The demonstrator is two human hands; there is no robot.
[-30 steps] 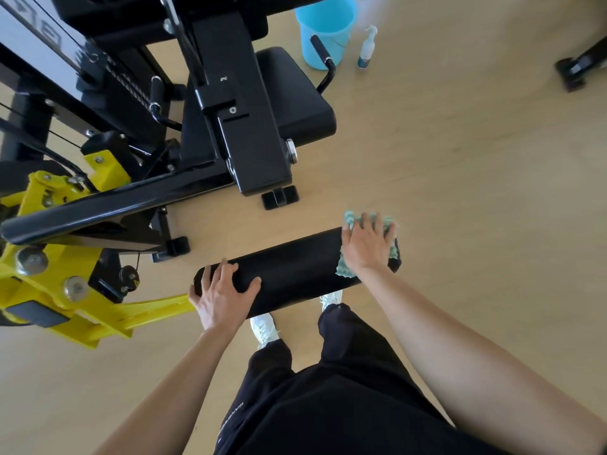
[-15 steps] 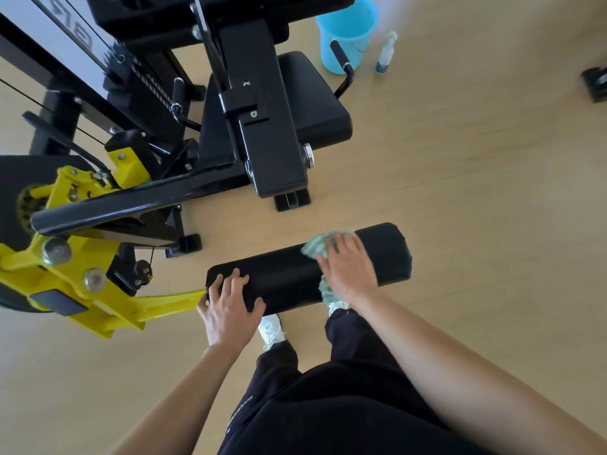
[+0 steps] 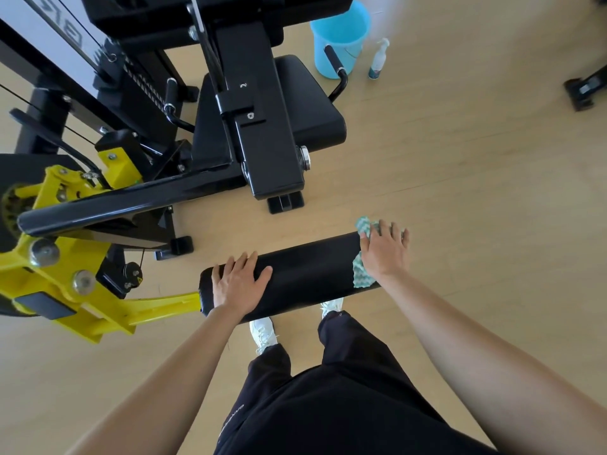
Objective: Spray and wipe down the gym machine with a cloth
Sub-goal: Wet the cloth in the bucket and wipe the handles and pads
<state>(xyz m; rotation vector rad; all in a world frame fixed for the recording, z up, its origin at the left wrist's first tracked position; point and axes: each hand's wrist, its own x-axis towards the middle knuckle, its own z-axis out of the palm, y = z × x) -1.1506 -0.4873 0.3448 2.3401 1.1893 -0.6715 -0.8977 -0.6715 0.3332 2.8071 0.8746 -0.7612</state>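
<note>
One roller pad [image 3: 308, 274], one cloth [image 3: 364, 224], one spray bottle [image 3: 379, 60], one bucket [image 3: 340, 37], two hands. The pad is a black, smooth, slightly glossy cylinder (vinyl-looking) and is sitting on a yellow metal arm [image 3: 157, 307] of the gym machine [image 3: 262, 126], w/ its long axis lying crosswise in front of the person, left end lower, right end pointing up-right. The left hand [image 3: 238, 284] is lying flat on the pad's left end, fingers spread & straight. The right hand [image 3: 384, 254] is pressing the teal-and-white zigzag cloth, soft & crumpled, over the pad's right end w/ fingers extended. The bottle, white w/ a teal base, is standing upright just beside the light-blue plastic bucket on the pale wood floor [image 3: 476, 175], well apart from the pad.
</note>
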